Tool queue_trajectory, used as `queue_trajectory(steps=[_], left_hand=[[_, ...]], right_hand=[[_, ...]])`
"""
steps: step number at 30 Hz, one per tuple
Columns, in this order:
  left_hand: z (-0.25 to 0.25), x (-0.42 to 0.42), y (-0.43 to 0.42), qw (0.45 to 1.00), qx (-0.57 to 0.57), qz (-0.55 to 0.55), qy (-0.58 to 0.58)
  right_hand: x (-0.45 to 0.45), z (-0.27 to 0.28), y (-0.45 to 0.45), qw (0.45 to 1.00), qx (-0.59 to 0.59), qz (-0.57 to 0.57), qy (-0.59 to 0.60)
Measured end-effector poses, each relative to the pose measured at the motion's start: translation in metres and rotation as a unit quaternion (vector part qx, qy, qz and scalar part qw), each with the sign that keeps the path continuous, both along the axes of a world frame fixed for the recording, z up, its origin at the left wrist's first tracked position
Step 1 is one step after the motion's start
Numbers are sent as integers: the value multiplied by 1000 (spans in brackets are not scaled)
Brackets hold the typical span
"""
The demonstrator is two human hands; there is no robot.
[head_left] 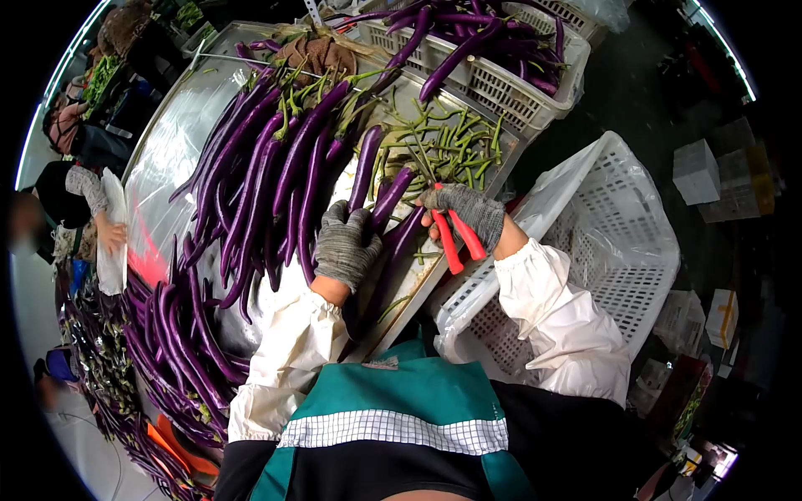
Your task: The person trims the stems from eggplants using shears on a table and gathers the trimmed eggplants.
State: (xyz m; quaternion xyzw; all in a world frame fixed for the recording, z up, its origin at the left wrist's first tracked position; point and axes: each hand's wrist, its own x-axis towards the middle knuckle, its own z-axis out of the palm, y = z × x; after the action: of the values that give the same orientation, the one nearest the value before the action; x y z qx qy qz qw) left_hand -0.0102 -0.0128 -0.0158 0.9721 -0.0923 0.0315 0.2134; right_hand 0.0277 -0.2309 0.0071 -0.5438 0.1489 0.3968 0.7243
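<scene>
There they were, the red-handled scissors (469, 235), held in the right hand (464, 213) at one o'clock from the worker, handles splayed, blades angled toward twelve. The left hand (345, 248), just left of twelve, seemed closed on the lower end of a long purple eggplant (393, 197); whether it had the neighbouring one too, I couldn't tell. And here was my worry: with the tips so near that glossy skin, a slip of the wrist could nick the fruit, or, if the eggplant rolled, catch a gloved finger. Green stem offcuts (458, 134) lay thick at twelve, likely to stick to anything dragged through them.

The metal table (408, 316) had a raised rim, grimy beside the offcuts, and clear plastic toward eleven, where more eggplants (251, 167) lay bunched. Beyond, at half past twelve, stood a loaded plastic crate (501, 93); at two, a white basket (639, 250) with a clear liner. Out at ten, another person's hand (110, 235) rested by a white sheet (113, 265). Pale boxes (695, 173) sat stacked in the gloom past two.
</scene>
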Motion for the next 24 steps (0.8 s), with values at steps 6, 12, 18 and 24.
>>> queue_trajectory(steps=[6,12,18,24], left_hand=[[5,-9,-6,998,8,-46,-41],[6,-10,-4,996,3,-72,-61],[9,-11,-4,993,1,-91,-70],[2,-12,-4,992,6,-103,-77]], right_hand=[[4,6,8,998,-35,-43,-23],[3,6,8,997,-42,-67,-23],[7,3,10,996,-65,-45,-51],[10,-6,17,993,-90,-59,-43]])
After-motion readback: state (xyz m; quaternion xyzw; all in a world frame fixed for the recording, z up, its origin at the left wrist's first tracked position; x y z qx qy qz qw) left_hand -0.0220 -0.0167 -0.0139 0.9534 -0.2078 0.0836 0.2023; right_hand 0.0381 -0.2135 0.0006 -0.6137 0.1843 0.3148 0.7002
